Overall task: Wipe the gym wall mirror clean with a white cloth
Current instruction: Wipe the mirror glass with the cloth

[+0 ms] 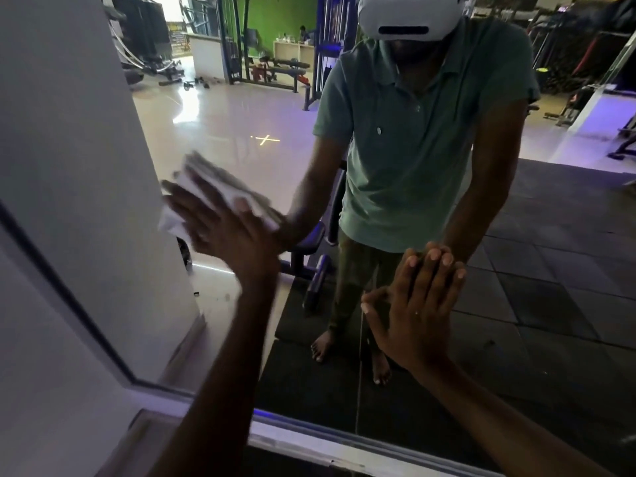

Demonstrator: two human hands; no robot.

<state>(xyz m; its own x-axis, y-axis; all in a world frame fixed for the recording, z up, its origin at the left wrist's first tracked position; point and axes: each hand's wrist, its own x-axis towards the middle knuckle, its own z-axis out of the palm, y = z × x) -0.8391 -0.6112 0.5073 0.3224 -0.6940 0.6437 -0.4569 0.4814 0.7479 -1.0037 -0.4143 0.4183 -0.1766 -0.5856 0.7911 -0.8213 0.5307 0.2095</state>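
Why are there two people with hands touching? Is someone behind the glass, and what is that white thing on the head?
It is only one person. The glass is a big gym mirror, so you see the person and their reflection. The picture comes from a camera worn on the head; the white headset shows in the reflection. The left hand presses a white cloth flat against the mirror to wipe it; it looks blurry. The right hand rests flat on the glass, fingers straight, meeting its own reflection. Behind, the mirror shows gym machines and a shiny floor.
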